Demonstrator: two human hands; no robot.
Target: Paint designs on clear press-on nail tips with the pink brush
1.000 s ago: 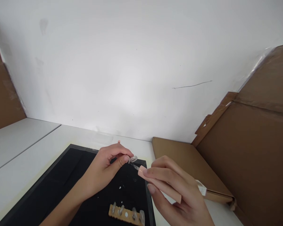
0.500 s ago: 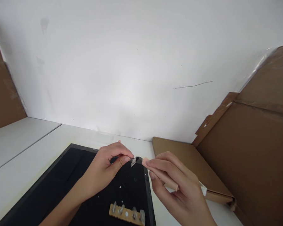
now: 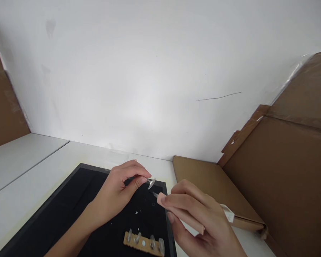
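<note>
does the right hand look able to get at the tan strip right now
Probably yes: nothing visible stands between the right hand and the tan strip, though the pink handle it grips may leave few fingers free.

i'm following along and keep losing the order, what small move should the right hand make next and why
Probably raise the pink-handled brush slightly toward the clear piece: the left hand pinches that piece out over the black mat, and the right hand holds the brush with its tip pointed that way, apparently just short of it.
</note>
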